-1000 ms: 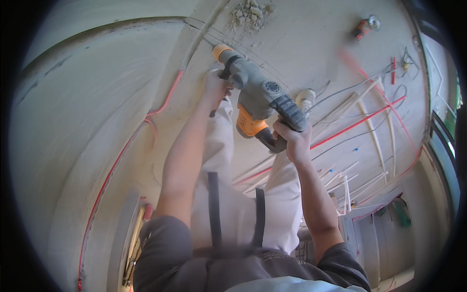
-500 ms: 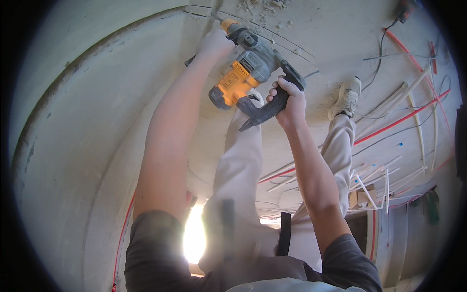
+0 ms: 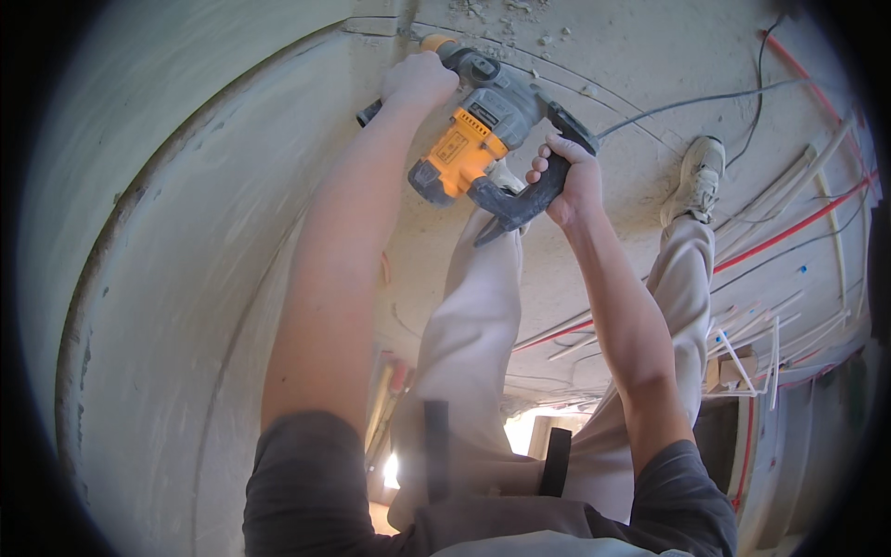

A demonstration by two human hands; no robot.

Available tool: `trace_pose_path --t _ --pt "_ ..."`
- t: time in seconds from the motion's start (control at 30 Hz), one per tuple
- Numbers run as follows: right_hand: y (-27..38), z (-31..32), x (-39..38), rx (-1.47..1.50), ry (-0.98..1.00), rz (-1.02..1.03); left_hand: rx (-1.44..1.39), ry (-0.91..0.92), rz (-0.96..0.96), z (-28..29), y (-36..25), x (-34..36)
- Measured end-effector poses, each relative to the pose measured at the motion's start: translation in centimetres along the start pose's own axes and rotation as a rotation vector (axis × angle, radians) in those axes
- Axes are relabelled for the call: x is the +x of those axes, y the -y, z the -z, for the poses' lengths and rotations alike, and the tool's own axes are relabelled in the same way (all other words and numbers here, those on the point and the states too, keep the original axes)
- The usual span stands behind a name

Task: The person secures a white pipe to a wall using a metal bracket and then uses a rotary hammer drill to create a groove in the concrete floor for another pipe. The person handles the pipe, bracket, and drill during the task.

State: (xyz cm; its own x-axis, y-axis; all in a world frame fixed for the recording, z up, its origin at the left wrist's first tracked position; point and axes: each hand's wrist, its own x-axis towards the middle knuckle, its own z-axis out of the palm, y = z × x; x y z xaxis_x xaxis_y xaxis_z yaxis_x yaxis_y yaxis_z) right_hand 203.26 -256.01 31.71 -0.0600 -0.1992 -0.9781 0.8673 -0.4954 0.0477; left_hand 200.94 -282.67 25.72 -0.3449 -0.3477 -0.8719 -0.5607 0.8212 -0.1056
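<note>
"Two dark sleeves (image 3: 302,483) are seen nearest, at 7 o'clock and between 4 and 5. What is held beyond them?"

"An orange-and-grey hammer drill (image 3: 487,130) is held at 12 o'clock, slanted, with its orange nose (image 3: 436,44) turned up and left. By the right hand (image 3: 574,181), between 1 and 2 o'clock, the rear handle (image 3: 531,200) is gripped; whether a trigger is pressed cannot be told."

"And the left hand (image 3: 422,84)?"

"At 12 o'clock it is closed around the side handle (image 3: 369,113), whose black end is left showing. Two separated grips are presumably used so that weight is shared and twisting resisted. No tip can be made out, so contact with the surface is uncertain."

"How are the feet set?"

"One shoe (image 3: 696,181) is planted at 2 o'clock; the other, near 1, is partly hidden by the drill. Balance is probably served by that spread."

"And farther off?"

"Rubble (image 3: 545,40) is scattered between 12 and 1 o'clock. A dark cable (image 3: 701,97) is stretched toward 2, perhaps for slack. A red pipe (image 3: 784,229) is laid near 3, and white pipes (image 3: 776,357) are heaped toward 4, seemingly kept aside."
</note>
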Motion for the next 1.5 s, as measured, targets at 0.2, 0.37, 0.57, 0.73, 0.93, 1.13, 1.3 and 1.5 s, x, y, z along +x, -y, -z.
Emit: trace_pose_path --t 0.2,0.37,0.57,0.73,0.93,1.13,1.3,1.5 --pt "0.1 -0.3 2.2 0.0 0.025 -0.02 0.004 -0.02 0.033 0.6 0.0 1.2" --pt "0.8 -0.3 1.7 -0.017 0.055 -0.064 0.093 0.057 0.05 0.2 0.2 0.9" --pt "1.8 -1.7 0.0 -0.079 0.056 -0.009 0.012 0.018 0.071 -0.1 -0.3 0.8" --pt "0.6 -2.2 0.1 -0.084 0.044 0.02 -0.011 0.042 0.117 -1.0 -0.2 1.2" --pt "-0.9 -1.1 0.8 0.01 0.006 -0.006 0.034 0.082 0.058 -1.7 0.1 1.9" --pt "-2.3 -0.3 2.2 0.067 0.022 -0.037 0.127 0.036 0.081 -1.7 0.2 1.8" --pt "-2.1 -0.4 2.9 0.069 0.072 -0.02 0.058 -0.002 0.09 -2.1 0.7 1.8" --pt "1.2 -2.8 0.1 0.028 0.1 0.001 0.077 0.01 0.049 -0.1 -0.6 0.7"
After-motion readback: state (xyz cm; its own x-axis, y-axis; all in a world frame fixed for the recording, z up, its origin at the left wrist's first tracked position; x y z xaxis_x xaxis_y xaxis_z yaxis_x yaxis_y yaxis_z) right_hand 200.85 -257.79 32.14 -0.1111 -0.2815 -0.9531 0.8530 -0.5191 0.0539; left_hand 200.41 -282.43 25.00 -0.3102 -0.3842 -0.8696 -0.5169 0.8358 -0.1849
